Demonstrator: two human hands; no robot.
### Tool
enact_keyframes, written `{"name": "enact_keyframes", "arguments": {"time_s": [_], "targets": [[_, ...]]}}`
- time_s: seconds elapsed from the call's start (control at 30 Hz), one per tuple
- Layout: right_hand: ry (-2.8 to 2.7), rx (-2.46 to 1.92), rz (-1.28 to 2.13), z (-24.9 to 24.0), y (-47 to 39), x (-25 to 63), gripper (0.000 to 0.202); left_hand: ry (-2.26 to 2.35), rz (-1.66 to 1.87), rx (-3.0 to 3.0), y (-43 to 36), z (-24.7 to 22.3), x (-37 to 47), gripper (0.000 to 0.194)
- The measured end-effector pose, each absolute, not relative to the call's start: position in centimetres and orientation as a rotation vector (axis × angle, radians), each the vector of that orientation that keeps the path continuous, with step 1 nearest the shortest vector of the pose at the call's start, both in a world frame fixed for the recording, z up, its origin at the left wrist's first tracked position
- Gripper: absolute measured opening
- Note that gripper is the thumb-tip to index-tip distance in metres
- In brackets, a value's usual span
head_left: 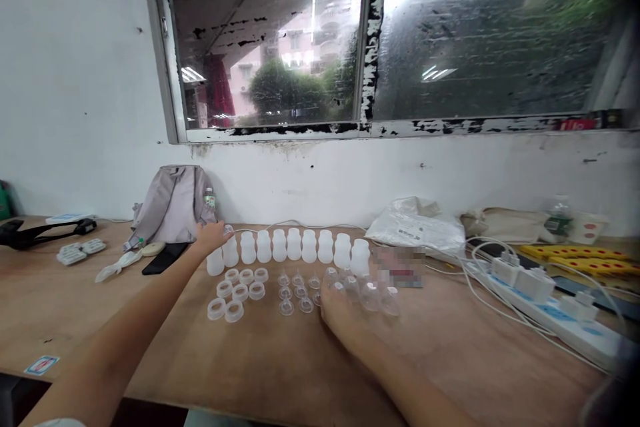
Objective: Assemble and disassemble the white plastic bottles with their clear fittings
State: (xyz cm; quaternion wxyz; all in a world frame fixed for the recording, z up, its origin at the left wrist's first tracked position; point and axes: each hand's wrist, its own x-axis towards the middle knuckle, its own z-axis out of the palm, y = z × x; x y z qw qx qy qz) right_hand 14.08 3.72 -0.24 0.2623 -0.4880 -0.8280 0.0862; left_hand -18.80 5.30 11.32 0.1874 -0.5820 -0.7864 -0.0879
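Observation:
My left hand (pixel 214 238) is closed over the top of the leftmost white baby bottle (pixel 215 263), at the end of a curved row of several such bottles (pixel 295 245). In front of that row lie several translucent screw rings (pixel 241 291) and, right of them, several clear silicone teats (pixel 301 292). My right hand (pixel 341 310) is low among the right-hand teats and a group of clear domed caps (pixel 371 297). Its fingers are smeared and partly hidden, so I cannot make out whether they hold anything.
Behind my left hand a grey backpack (pixel 175 203) leans on the wall, with a black phone (pixel 169 258) in front. White plastic bags (pixel 417 227) lie at the back right. A power strip (pixel 540 297) with plugs and trailing cables runs along the right of the wooden table (pixel 280 367).

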Motion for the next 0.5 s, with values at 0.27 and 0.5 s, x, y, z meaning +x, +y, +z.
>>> {"name": "enact_keyframes", "arguments": {"time_s": [0.27, 0.5], "targets": [[-2.220, -1.470, 0.129, -1.1, 4.4, 13.3, 0.018, -1.955, -0.365, -1.547, 4.2, 12.4, -16.3, 0.041], [-2.160, -1.384, 0.162, -1.4, 4.9, 13.2, 0.018, -1.511, -0.850, -1.657, 0.0, 16.0, -9.0, 0.039]]}}
